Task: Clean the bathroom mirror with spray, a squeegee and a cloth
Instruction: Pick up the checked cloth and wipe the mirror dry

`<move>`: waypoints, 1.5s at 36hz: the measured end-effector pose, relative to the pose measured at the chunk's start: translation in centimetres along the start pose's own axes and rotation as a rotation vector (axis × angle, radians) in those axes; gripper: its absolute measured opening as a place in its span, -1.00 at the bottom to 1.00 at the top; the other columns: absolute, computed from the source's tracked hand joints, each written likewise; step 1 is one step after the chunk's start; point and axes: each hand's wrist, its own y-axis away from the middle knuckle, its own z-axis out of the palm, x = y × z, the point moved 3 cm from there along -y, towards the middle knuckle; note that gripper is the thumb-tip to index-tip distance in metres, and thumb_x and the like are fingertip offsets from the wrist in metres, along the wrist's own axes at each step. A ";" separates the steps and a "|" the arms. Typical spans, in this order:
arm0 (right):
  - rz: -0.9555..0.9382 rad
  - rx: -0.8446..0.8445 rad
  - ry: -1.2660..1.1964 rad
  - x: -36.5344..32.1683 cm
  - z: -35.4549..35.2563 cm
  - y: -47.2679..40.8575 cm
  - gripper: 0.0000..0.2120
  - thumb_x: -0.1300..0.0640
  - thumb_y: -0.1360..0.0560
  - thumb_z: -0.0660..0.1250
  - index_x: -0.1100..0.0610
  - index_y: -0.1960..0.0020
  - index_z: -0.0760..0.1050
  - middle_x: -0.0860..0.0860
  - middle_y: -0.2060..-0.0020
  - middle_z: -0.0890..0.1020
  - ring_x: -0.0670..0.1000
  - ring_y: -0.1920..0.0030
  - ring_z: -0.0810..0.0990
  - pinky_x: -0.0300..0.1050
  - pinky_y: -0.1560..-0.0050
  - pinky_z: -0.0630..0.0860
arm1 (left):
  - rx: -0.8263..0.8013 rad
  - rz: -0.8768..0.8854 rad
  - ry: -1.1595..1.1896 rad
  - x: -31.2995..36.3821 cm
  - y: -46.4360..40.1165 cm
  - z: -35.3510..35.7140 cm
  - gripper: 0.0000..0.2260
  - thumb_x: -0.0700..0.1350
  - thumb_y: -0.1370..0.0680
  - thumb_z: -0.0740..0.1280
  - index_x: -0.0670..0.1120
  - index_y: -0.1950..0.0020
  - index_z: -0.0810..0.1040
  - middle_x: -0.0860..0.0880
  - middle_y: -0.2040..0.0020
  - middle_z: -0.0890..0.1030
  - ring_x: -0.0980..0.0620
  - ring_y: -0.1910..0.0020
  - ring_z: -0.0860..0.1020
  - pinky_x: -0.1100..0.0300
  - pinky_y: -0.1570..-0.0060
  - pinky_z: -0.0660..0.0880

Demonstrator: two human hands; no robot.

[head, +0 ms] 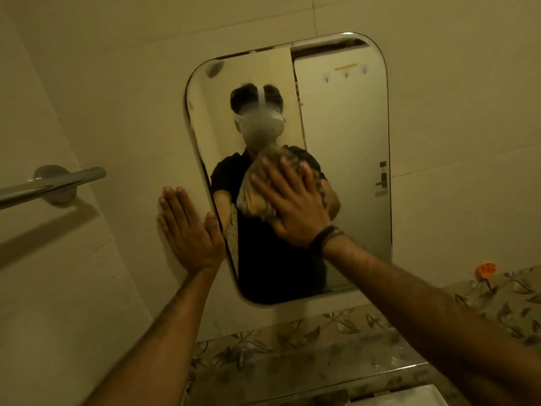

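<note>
- Pale tiled wall [123, 92] fills the view in dim yellowish light, and a rounded-corner mirror [345, 159] hangs on it, seen at a slant.
- On the lower middle of the mirror glass sits a crumpled, striped brown-and-tan cloth [257, 197].
- The right hand [292, 206] lies flat over the cloth with its fingers [270, 171] spread and straight, pressing the cloth against the glass rather than curling round it; a dark band circles the wrist.
- The left hand [187, 230] rests flat on the wall just beside the mirror's left edge, fingers straight and together, holding nothing; its thumb reaches the mirror's rim.
- The glass reflects a person in a dark shirt wearing a headset, with a pale door and its handle behind.
- A chrome towel bar [49, 186] juts from the wall at the left, well apart from the mirror.
- Below the mirror runs a band of leaf-patterned tiles [336, 326].
- A small orange object [486, 270] sits at the right, against the wall above the patterned band; what it is cannot be told.
</note>
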 end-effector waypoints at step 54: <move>0.022 0.117 0.111 0.6 -5.4 -16.4 -0.17 -0.19 -0.45 0.23 -0.08 -0.63 -0.02 0.06 -0.63 -0.08 0.22 -0.61 -0.18 0.38 -0.51 -0.21 | 0.180 -0.020 0.070 4.2 -11.4 -1.4 -0.48 0.02 -0.70 -0.03 -0.08 -0.67 0.12 -0.09 -0.66 0.13 -0.08 -0.65 0.11 -0.15 -0.58 0.10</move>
